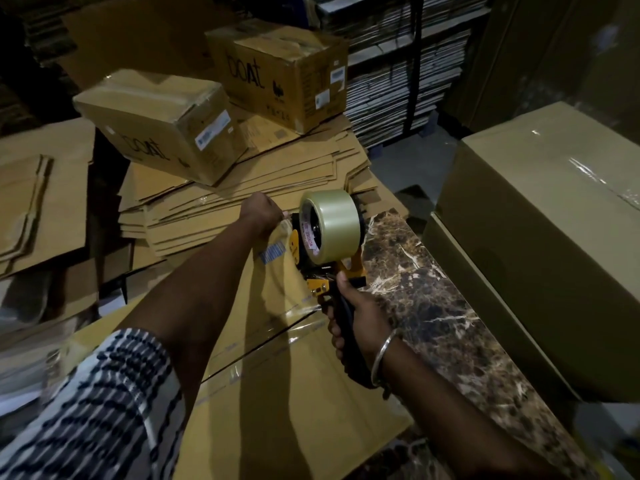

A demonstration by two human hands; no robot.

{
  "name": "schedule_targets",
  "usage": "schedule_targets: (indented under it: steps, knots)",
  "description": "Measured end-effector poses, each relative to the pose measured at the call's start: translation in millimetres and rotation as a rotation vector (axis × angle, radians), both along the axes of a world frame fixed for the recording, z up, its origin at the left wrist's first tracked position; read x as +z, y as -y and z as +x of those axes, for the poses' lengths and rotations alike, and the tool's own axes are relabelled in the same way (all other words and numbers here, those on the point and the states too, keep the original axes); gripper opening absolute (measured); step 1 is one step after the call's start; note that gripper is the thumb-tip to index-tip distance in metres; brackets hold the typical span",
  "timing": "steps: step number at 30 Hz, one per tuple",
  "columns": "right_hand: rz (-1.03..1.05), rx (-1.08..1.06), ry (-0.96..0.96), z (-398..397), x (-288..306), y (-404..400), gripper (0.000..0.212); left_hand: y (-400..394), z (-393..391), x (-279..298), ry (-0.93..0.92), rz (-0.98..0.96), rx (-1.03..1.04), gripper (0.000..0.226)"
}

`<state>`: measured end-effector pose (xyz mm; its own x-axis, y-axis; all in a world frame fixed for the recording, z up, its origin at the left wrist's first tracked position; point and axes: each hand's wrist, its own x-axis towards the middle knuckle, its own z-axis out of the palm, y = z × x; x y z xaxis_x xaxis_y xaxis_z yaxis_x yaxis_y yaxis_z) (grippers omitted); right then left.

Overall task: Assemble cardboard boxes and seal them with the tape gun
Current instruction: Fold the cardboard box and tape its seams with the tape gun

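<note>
The brown cardboard box (277,393) lies under both arms, clear tape along its seam. Above it, the yellow-and-black tape gun (327,251) is gripped by the right hand (356,323), fingers wrapped round the handle. The left hand (261,213) pinches the tape's free end, probably anchoring it

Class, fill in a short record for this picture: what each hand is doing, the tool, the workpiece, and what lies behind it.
left hand: pinching the tape end at the box's far edge
right hand: gripping the tape gun by its handle
workpiece: box, tape along its seam
behind: flat cardboard stack, two printed boxes on it
right side: large taped carton
</note>
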<state>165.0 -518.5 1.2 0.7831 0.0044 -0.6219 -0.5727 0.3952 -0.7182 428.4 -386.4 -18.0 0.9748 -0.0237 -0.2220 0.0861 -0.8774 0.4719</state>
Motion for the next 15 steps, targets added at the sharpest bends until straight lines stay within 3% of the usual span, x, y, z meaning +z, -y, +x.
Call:
schedule_targets:
  steps: [7, 10, 12, 15]
  knots:
    - [-0.022, 0.039, -0.037, 8, 0, 6, 0.066, -5, -9, -9, 0.010, 0.180, 0.057, 0.052]
    - [-0.044, 0.062, -0.044, 12, 1, 9, 0.067, -17, -15, -13, 0.117, 0.165, 0.098, 0.051]
    - [-0.047, 0.078, -0.052, 13, 2, 10, 0.067, -23, -21, -13, 0.240, 0.087, 0.025, 0.045]
    - [-0.059, 0.092, -0.072, 15, 5, 10, 0.067, -25, -33, -13, 0.244, 0.070, -0.150, 0.044]
